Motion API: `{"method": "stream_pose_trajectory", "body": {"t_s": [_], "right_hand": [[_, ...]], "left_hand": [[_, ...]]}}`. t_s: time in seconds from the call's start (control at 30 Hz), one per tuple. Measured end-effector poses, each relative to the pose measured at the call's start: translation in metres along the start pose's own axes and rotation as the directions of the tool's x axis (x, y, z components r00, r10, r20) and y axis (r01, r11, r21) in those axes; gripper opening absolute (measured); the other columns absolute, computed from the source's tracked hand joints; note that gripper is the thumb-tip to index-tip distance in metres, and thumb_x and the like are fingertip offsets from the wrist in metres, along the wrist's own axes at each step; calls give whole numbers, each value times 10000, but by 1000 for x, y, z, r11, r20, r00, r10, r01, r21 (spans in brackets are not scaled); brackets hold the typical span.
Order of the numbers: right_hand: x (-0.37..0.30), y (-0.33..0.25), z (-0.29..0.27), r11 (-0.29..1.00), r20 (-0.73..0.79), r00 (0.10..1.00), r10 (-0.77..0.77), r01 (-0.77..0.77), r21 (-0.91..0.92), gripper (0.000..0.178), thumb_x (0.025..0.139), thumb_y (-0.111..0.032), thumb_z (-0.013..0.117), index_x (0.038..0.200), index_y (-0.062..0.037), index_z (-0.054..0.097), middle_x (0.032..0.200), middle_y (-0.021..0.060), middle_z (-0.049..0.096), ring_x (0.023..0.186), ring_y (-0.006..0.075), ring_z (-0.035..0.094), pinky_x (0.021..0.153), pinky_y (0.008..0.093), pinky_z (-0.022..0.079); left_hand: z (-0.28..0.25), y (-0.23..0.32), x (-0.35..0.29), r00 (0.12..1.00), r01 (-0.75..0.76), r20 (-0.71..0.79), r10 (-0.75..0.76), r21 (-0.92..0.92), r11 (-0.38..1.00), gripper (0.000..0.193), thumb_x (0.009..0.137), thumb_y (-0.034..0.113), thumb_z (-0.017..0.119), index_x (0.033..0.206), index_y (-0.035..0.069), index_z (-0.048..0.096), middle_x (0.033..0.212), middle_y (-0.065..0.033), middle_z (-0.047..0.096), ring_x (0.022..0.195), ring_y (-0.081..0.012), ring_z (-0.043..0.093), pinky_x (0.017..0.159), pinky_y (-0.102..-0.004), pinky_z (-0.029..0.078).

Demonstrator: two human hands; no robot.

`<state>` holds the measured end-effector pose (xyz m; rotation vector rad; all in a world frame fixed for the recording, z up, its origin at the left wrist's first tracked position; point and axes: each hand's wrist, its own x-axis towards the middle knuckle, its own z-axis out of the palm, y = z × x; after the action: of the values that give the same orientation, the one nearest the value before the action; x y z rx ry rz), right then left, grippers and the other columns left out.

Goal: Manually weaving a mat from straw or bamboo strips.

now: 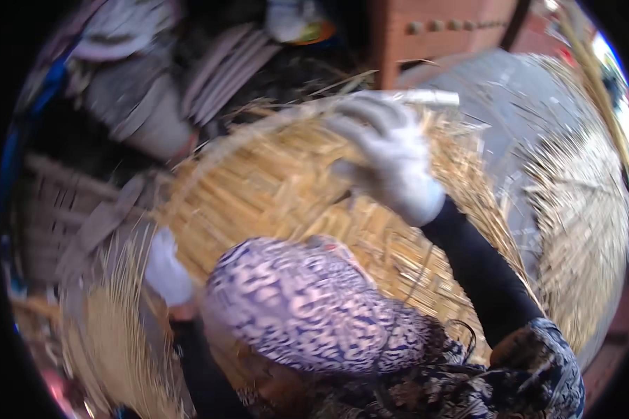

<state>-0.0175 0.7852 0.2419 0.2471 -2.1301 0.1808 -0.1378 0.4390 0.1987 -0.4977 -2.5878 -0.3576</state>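
A large round woven bamboo tray with pale yellow slats fills the middle. My right hand, in a white glove and blurred by motion, is over its far right part near the rim. The fingers are apart and curved, with no held thing visible. A small dark tip shows just below that thumb. Beside the tray's left edge is my left hand, also in a white glove; its fingers are too blurred to make out. Purple-and-white patterned cloth hides the near part of the tray.
Bundles of thin straw-like strips lie at the right and lower left. A grey sheet spreads at the far right, below a reddish wooden piece of furniture. A grey bucket and stacked slats stand at the far left.
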Motion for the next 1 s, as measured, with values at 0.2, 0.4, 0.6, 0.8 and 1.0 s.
{"method": "stream_pose_trajectory", "body": {"t_s": [0.2, 0.4, 0.6, 0.8, 1.0], "right_hand": [[38, -40, 49, 944, 219, 976, -18, -56, 325, 409, 776, -316, 545, 1121, -105, 487, 1128, 96, 495, 1070, 289, 431, 892, 410, 334], [66, -92, 124, 826, 389, 864, -318, 52, 561, 474, 845, -383, 437, 1218, -93, 395, 1173, 135, 469, 1098, 307, 423, 891, 395, 352], [36, -140, 198, 682, 801, 521, -295, -473, 558, 327, 809, -339, 526, 935, -41, 574, 704, 130, 588, 652, 207, 573, 592, 290, 436], [5, -90, 244, 898, 947, 245, -210, -335, 286, 308, 727, -304, 618, 619, -17, 602, 496, 89, 522, 456, 181, 506, 480, 319, 413], [-24, -82, 287, 867, 967, 142, -213, -429, 254, 210, 711, -205, 655, 645, -8, 619, 500, 80, 534, 431, 143, 498, 448, 286, 429]], "left_hand": [[-104, -16, 37, 753, 109, -193, -629, -906, 409, 262, 844, 171, 511, 997, -39, 485, 928, -197, 559, 789, -256, 589, 711, -329, 495], [-93, -28, 19, 691, -356, -212, -691, -932, -70, 193, 851, 181, 493, 900, 4, 434, 913, -166, 508, 809, -275, 523, 739, -413, 453], [3, -64, -30, 724, -466, -76, -686, -786, -405, 228, 866, 234, 464, 690, 121, 372, 638, 9, 291, 601, -116, 319, 554, -251, 306], [99, -62, -101, 164, -67, 721, -674, -673, -736, 245, 842, 349, 507, 831, 105, 491, 687, -8, 432, 614, -119, 410, 608, -270, 365], [153, -129, -194, 261, -6, 770, -582, -601, -799, 356, 815, 427, 515, 910, 87, 466, 713, -9, 427, 649, -139, 405, 616, -324, 364]]}}
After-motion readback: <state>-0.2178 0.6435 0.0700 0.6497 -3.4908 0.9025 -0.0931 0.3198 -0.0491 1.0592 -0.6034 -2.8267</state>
